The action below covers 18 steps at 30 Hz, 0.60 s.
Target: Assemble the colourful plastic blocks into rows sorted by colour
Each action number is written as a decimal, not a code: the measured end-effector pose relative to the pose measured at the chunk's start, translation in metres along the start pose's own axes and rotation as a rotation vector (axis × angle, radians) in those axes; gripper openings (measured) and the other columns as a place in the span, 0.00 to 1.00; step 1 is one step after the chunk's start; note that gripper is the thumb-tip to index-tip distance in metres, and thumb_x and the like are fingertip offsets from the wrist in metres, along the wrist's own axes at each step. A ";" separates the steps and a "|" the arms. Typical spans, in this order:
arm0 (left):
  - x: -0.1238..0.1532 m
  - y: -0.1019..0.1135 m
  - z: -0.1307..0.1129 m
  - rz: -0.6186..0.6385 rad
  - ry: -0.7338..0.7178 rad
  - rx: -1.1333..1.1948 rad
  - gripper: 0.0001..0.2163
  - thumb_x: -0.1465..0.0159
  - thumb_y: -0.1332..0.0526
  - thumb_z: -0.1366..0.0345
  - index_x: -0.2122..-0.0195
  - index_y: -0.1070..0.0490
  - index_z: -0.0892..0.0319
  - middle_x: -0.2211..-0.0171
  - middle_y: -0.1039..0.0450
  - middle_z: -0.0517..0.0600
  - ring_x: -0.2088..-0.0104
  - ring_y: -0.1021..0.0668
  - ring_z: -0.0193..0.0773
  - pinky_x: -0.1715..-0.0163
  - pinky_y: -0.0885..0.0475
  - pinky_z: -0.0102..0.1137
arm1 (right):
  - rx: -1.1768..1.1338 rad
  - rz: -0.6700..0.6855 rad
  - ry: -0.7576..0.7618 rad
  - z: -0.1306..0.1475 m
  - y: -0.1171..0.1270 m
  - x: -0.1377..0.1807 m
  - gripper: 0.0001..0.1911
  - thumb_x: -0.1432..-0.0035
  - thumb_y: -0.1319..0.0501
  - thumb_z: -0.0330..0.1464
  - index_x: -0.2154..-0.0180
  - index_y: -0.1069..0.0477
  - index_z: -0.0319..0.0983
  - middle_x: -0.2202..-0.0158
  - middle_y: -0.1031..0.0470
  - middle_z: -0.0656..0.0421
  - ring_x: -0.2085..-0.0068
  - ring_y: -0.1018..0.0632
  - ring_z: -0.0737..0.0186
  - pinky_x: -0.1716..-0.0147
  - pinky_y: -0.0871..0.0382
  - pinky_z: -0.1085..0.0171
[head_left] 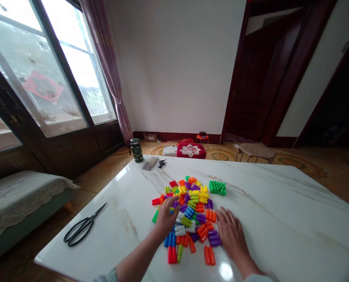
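Observation:
Colourful plastic toy pieces (193,197), rounded like bullets and joined in small rows, lie in a loose pile on the white marble-patterned table (280,203). Over the pile's left side is my left hand (166,215), its thumb and fingers apart, with nothing visible between them; whether it touches a piece I cannot tell. My right hand (231,234) lies palm down at the pile's right edge, fingers stretched out, beside orange pieces (211,216) and purple pieces (214,238). A neat block of green pieces (217,188) stands just beyond the pile, at its far right.
Black-handled scissors (85,226) lie at the table's left. A camouflage-patterned bottle (136,150), a blurred-out item (150,163) and keys (162,163) are near the far left corner. Past the far edge are a red cushioned seat (191,150) and a round stool (256,150).

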<state>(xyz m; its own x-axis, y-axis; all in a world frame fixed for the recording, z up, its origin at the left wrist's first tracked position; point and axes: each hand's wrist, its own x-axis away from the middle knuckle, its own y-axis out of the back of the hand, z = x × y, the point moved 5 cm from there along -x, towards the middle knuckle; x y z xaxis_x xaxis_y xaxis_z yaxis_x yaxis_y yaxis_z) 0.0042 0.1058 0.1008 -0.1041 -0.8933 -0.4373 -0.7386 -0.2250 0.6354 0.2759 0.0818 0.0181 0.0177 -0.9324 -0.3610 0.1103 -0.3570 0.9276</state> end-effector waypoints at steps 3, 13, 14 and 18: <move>-0.054 -0.008 0.018 0.114 0.171 -0.315 0.17 0.32 0.52 0.69 0.46 0.30 0.56 0.52 0.23 0.52 0.54 0.22 0.35 0.53 0.29 0.29 | 0.000 0.017 -0.009 0.001 0.002 0.000 0.24 0.35 0.55 0.35 0.42 0.33 0.44 0.36 0.38 0.57 0.35 0.39 0.51 0.41 0.45 0.48; -0.122 -0.051 0.055 0.561 0.230 -0.603 0.18 0.51 0.30 0.65 0.57 0.22 0.53 0.55 0.23 0.51 0.54 0.22 0.46 0.58 0.27 0.31 | -0.009 0.065 -0.026 0.002 0.005 -0.001 0.24 0.35 0.55 0.35 0.41 0.34 0.44 0.35 0.39 0.59 0.35 0.40 0.52 0.40 0.45 0.49; -0.122 -0.053 0.054 0.584 0.213 -0.620 0.20 0.51 0.30 0.65 0.55 0.23 0.51 0.52 0.24 0.52 0.52 0.22 0.47 0.57 0.27 0.32 | -0.011 0.070 -0.029 0.003 0.006 -0.001 0.24 0.35 0.55 0.35 0.41 0.34 0.44 0.35 0.39 0.59 0.35 0.40 0.52 0.40 0.45 0.49; -0.119 -0.057 0.049 0.634 0.155 -0.672 0.22 0.49 0.32 0.64 0.51 0.26 0.51 0.47 0.30 0.55 0.51 0.23 0.48 0.55 0.27 0.34 | -0.014 0.084 -0.037 0.004 0.008 -0.001 0.24 0.35 0.55 0.35 0.41 0.34 0.44 0.35 0.39 0.59 0.35 0.41 0.52 0.40 0.45 0.49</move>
<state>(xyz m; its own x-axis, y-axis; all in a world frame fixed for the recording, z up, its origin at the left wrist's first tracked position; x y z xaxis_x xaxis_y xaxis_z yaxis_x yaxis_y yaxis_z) 0.0261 0.2443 0.0852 -0.2299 -0.9572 0.1758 -0.0297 0.1874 0.9818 0.2729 0.0797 0.0266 -0.0093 -0.9605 -0.2783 0.1241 -0.2772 0.9527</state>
